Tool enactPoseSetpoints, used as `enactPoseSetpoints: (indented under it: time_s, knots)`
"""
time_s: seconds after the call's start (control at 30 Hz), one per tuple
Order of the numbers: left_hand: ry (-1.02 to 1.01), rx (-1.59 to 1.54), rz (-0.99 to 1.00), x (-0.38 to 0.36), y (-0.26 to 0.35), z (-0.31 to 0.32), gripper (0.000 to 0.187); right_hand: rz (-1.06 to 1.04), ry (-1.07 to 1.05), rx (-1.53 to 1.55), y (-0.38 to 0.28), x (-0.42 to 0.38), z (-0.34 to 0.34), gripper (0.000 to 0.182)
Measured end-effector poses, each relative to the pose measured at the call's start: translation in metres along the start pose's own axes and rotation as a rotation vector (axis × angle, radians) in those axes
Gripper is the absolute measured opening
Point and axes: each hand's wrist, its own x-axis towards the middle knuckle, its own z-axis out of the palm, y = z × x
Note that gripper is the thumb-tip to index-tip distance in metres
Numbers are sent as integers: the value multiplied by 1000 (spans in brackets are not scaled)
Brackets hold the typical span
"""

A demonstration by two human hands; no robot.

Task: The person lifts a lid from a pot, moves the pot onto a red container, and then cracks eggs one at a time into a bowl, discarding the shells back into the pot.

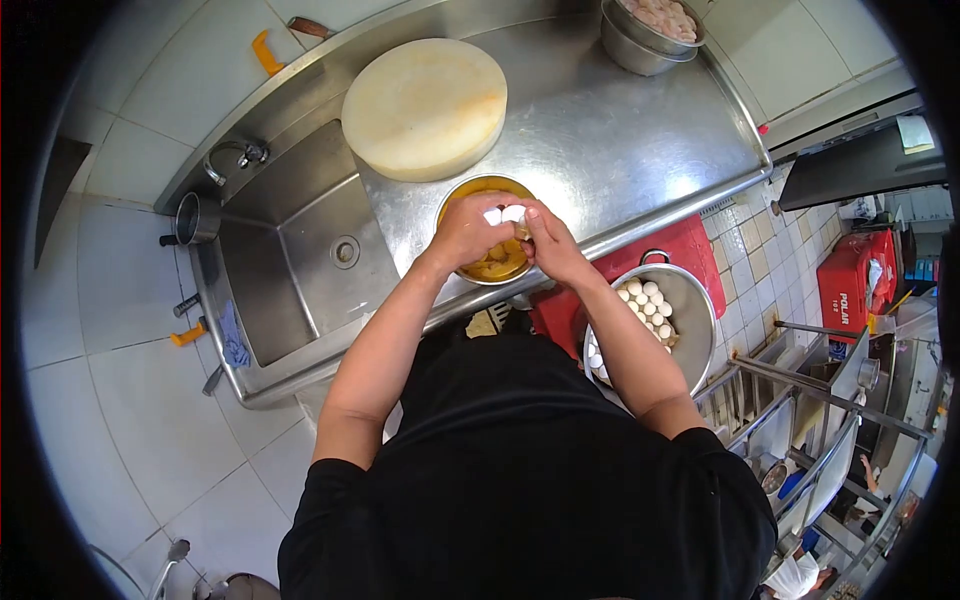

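Over a round metal bowl [488, 277] on the steel counter, my left hand [467, 232] and my right hand [550, 243] meet, fingers curled. White eggshell pieces [513, 213] show between them, one at the fingers of each hand. Yellow liquid egg [495, 264] lies in the bowl below. To the right, a large metal pot [692, 310] holds several white eggs [650, 302]; my right forearm passes over part of it.
A thick round cutting board [425, 108] stands behind the bowl. At the left is a sink [290, 280] with a faucet [236, 152]. Stacked metal bowls [640, 55] with pale meat sit at the back right. A red crate [850, 285] and metal racks are at the right.
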Motion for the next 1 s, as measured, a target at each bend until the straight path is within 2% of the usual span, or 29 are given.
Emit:
enactPoseSetpoints:
  time_s: [0.03,0.1,0.13,0.2,0.3,0.43,0.53,0.57,0.6,0.63,0.67,0.73,0.77,0.8,0.83,0.87,0.93,0.97,1.0]
  knots:
    - [23,-1,-14,-1,-3,-2,42,-1,-3,0,3,2,-1,40]
    - [37,32,20,-3,-8,-5,41,-159,37,-381,7,6,0,40]
    - [48,64,55,-4,-9,-6,41,-158,36,-380,4,7,1,40]
    - [59,142,84,-4,-10,-9,42,-444,42,-703,-4,6,0,40]
    - [93,202,106,-2,-7,-7,43,-329,112,-792,-7,6,3,41]
    - [105,119,102,0,7,1,45,-265,203,-601,0,14,5,42]
    - [149,122,116,1,-2,15,47,13,115,-102,5,22,14,51]
    - [132,122,67,1,-9,18,46,-6,74,-278,3,20,12,52]
    - [144,42,57,-1,-10,16,45,7,94,-249,-31,-1,16,55]
    - [149,-9,-2,-4,-9,12,43,-55,210,-283,0,4,13,49]
    - [156,-80,-93,-11,-16,3,42,-17,283,-270,0,-7,0,49]
    - [181,-197,-191,-36,-15,-28,45,-72,472,-168,-8,-30,-21,41]
    - [213,-291,-303,-55,-15,-46,46,-140,698,-121,5,-44,-38,29]
    - [257,-317,-314,-80,-31,-65,48,-226,951,-228,26,-59,-61,24]
    - [270,-310,-360,-106,-33,-83,50,-251,1108,-203,79,-69,-97,20]
    - [295,-349,-396,-135,-38,-99,52,-252,1219,-252,84,-98,-119,19]
    - [294,-276,-532,-199,-54,-123,49,-18,1427,-468,158,-153,-169,20]
    - [320,-228,-616,-234,-68,-132,46,205,1411,-543,199,-186,-185,26]
    - [265,-94,-715,-276,-96,-144,39,420,1380,-616,224,-210,-196,33]
